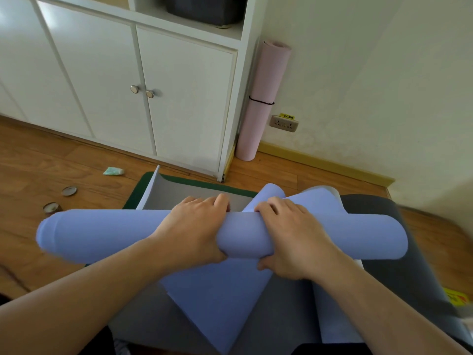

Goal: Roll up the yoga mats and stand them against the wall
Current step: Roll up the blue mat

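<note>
Both hands wrapped around the blue mat roll [107, 234] lying crosswise at frame centre. Left hand [193, 226] grips it with fingers curled over the top and thumb under; right hand [289, 234] grips just beside it the same way. Loose blue mat end hangs below and folds up behind the roll. Grey mat [179, 193] and green mat [143, 185] lie underneath on the wood floor [51, 155]. Pink rolled mat [263, 98] stands upright upper centre, banded, against the wall [371, 73] beside the white cabinet [128, 73]. Two lids [69, 190] and a small tube [114, 171] at left.
</note>
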Available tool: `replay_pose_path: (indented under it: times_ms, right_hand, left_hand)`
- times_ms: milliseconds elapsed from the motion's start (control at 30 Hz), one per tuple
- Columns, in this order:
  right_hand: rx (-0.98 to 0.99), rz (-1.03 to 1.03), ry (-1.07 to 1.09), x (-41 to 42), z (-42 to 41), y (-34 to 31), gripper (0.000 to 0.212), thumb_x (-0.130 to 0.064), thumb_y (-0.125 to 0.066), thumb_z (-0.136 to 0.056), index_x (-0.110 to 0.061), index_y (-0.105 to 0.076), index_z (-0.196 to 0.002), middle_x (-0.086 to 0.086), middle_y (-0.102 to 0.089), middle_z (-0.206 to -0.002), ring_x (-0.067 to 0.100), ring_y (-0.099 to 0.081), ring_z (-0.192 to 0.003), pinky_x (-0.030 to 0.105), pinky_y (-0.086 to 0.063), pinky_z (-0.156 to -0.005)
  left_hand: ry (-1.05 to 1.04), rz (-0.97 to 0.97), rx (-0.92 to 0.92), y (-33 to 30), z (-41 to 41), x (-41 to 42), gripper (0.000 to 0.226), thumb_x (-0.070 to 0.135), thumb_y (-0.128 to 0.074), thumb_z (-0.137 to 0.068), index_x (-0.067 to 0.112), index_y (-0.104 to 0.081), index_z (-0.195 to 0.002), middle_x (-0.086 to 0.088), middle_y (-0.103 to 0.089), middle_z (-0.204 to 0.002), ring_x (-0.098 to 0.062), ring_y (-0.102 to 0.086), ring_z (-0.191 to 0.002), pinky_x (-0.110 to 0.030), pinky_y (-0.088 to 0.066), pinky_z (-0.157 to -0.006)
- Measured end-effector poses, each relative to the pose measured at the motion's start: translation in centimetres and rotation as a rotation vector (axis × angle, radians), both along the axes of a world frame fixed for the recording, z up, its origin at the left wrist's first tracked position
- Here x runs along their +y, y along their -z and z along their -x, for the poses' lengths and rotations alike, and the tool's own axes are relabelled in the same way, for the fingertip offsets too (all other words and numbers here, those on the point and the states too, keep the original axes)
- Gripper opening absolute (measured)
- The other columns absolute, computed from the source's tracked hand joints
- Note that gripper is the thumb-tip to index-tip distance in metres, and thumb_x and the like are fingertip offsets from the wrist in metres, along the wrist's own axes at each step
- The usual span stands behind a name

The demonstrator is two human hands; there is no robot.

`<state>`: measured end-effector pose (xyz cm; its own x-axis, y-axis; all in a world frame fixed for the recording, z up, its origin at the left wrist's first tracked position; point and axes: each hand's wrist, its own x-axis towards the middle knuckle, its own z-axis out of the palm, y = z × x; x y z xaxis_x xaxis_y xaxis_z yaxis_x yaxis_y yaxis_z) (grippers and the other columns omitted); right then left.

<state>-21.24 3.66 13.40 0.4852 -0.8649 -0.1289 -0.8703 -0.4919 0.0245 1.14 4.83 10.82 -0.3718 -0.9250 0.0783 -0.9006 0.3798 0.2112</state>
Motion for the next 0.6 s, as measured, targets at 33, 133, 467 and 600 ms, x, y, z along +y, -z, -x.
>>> replay_pose_path:
  times_ms: [33,133,467,600]
  right_hand:
    - [0.001,0.012,-0.007,0.0,-0.1,0.1,0.08,-0.062,-0.084,-0.071,-0.033,-0.041,-0.133,-0.008,-0.049,-0.128,0.018,-0.05,-0.113,0.035,-0.046,-0.097]
    - [-0.047,0.06,-0.005,0.1,-0.4,0.4,0.067,-0.061,-0.076,-0.075,-0.035,-0.046,-0.128,-0.009,-0.059,-0.121,0.018,-0.058,-0.105,0.033,-0.05,-0.086]
    - [-0.09,-0.008,0.052,0.1,-0.1,0.0,0.069,-0.061,-0.075,-0.075,-0.039,-0.044,-0.133,-0.014,-0.059,-0.124,0.015,-0.059,-0.108,0.031,-0.048,-0.081]
    - [-0.009,0.02,0.035,-0.1,-0.2,0.4,0.09,-0.063,-0.085,-0.07,-0.033,-0.038,-0.141,-0.007,-0.047,-0.135,0.02,-0.051,-0.118,0.036,-0.048,-0.097]
  left_hand:
    - [0.005,-0.023,-0.007,-0.2,-0.1,0.0,0.066,0.063,-0.078,-0.072,0.032,-0.043,-0.119,0.014,-0.062,-0.109,-0.011,-0.06,-0.094,-0.024,-0.038,-0.079]
    - [0.008,-0.049,-0.015,0.1,-0.5,0.0,0.066,0.064,-0.075,-0.075,0.032,-0.044,-0.123,0.013,-0.064,-0.114,-0.012,-0.062,-0.098,-0.026,-0.042,-0.081]
    - [0.027,0.143,-0.107,1.3,0.2,0.1,0.071,0.045,-0.086,-0.068,0.023,-0.051,-0.125,0.002,-0.063,-0.119,-0.022,-0.061,-0.105,-0.038,-0.051,-0.097]
    - [0.045,0.131,-0.053,0.4,-0.2,-0.1,0.066,0.049,-0.082,-0.071,0.028,-0.05,-0.124,0.009,-0.066,-0.118,-0.018,-0.063,-0.105,-0.035,-0.045,-0.103]
